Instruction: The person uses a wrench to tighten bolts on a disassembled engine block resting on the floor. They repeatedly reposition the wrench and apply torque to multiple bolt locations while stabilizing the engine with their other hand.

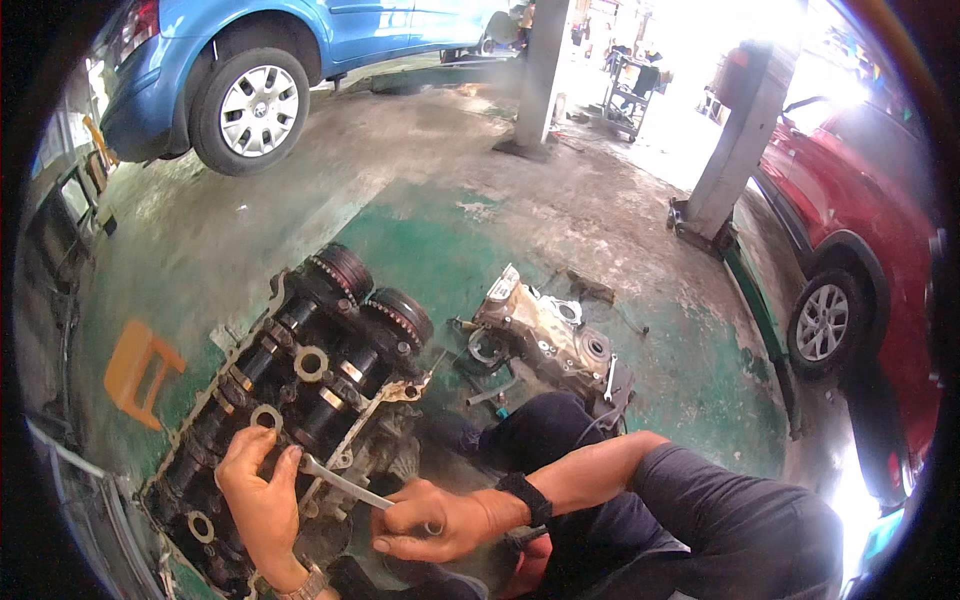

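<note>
My right hand (425, 520) is closed round the lower part of a silver wrench (345, 484). The wrench slants up and left, its far end beside my left thumb at the engine's edge. My left hand (262, 492) is bent over the engine, thumb and fingers curled inward near a pale metal ring (266, 418). Whatever those fingers grip is hidden. Beneath both hands lies an open engine cylinder head (225, 410) with dark camshafts. Two toothed camshaft sprockets (398, 318) sit at its far end.
A metal engine cover (550, 335) lies on the green floor to the right, a second wrench (611, 377) along it. An orange stool (142, 372) stands at left. Beyond are a blue car (370, 25), lift posts (735, 140) and a red car (860, 190).
</note>
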